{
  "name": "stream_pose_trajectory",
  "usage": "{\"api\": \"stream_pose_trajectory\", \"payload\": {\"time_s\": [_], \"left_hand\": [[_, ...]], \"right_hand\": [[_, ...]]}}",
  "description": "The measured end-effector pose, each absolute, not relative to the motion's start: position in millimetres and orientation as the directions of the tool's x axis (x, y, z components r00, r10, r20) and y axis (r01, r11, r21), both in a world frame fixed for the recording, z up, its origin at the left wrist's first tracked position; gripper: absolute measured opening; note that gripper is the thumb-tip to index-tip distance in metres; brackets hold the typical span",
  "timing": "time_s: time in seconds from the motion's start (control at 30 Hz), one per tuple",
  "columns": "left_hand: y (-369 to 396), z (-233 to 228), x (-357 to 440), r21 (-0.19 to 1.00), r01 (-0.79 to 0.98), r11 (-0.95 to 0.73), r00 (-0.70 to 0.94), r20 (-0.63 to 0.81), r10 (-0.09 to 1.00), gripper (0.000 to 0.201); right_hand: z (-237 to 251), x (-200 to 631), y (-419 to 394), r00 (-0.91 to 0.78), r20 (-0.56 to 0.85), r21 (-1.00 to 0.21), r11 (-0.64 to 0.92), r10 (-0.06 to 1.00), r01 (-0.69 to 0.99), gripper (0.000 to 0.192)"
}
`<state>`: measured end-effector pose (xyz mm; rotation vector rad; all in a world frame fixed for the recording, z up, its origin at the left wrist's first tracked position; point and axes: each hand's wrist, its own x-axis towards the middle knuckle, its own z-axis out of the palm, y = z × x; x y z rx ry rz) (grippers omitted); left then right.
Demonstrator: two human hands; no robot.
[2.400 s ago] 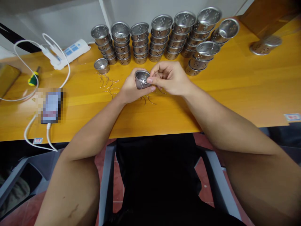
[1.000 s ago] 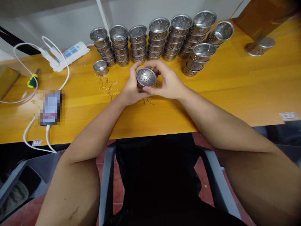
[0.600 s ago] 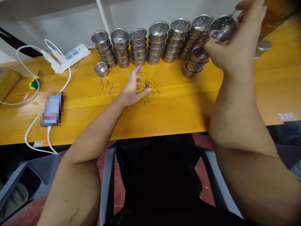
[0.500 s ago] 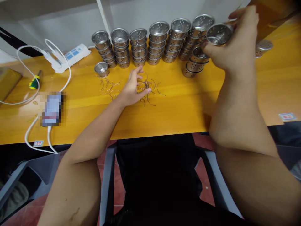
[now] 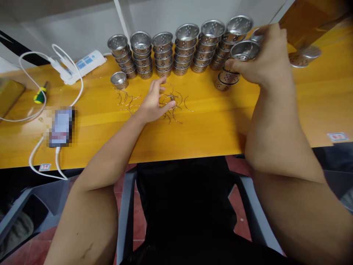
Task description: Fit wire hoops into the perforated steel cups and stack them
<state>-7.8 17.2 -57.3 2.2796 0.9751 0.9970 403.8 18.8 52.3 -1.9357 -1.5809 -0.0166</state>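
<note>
My right hand point(image 5: 266, 60) grips a perforated steel cup point(image 5: 244, 50) just above a short stack of the same cups point(image 5: 226, 78) at the right of the yellow table point(image 5: 209, 125). My left hand point(image 5: 154, 100) rests flat on the table, fingers spread, fingertips on a scatter of thin curved wire clips point(image 5: 172, 103). A long row of stacked perforated cups point(image 5: 176, 51) lines the back of the table.
A single cup point(image 5: 119, 79) stands alone left of the clips. A white power strip point(image 5: 79, 64) with white cables, a screwdriver point(image 5: 40, 95) and a phone point(image 5: 61, 126) lie at the left. An upturned cup point(image 5: 305, 57) sits beside a wooden box at the far right.
Both hands held the cup at the table's middle; my right hand carried it up to the right and now lowers it over the short stack. My left hand dropped onto the wire clips.
</note>
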Motion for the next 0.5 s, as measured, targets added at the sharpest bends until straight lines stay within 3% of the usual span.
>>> {"api": "stream_pose_trajectory", "payload": {"time_s": [0.03, 0.1, 0.17, 0.27, 0.37, 0.43, 0.5], "left_hand": [[18.0, -53.1, -10.3, 0.631, 0.431, -0.645, 0.477, 0.448, 0.757, 0.098], [23.1, -43.8, -18.5, 0.6, 0.46, -0.654, 0.448, 0.479, 0.755, 0.086], [32.9, -34.7, -31.9, 0.571, 0.504, -0.648, 0.384, 0.524, 0.76, 0.078], [52.6, -25.8, -61.8, 0.586, 0.572, -0.574, 0.23, 0.557, 0.798, 0.076], [70.4, -27.2, -97.3, 0.593, 0.684, -0.426, 0.041, 0.551, 0.833, 0.081], [79.6, -35.3, -118.2, 0.55, 0.773, -0.314, -0.017, 0.514, 0.858, 0.082], [87.2, -47.8, -133.1, 0.495, 0.827, -0.268, 0.032, 0.434, 0.9, 0.077]], "right_hand": [[50.7, 405.2, 19.5, 0.267, 0.431, -0.456, -0.047, 0.862, 0.889, 0.113], [51.6, 402.6, 16.3, 0.165, 0.614, -0.426, 0.148, 0.772, 0.893, 0.092], [56.6, 391.7, 8.3, 0.007, 0.821, -0.301, 0.422, 0.571, 0.855, 0.068], [63.3, 363.1, -4.8, -0.104, 0.927, -0.146, 0.601, 0.36, 0.786, 0.059], [56.3, 332.5, -9.7, -0.185, 0.875, -0.216, 0.701, 0.448, 0.68, 0.044], [42.6, 317.2, -7.6, -0.346, 0.716, -0.333, 0.732, 0.606, 0.594, 0.041], [25.1, 307.0, -3.6, -0.511, 0.513, -0.415, 0.72, 0.69, 0.556, 0.043]]}}
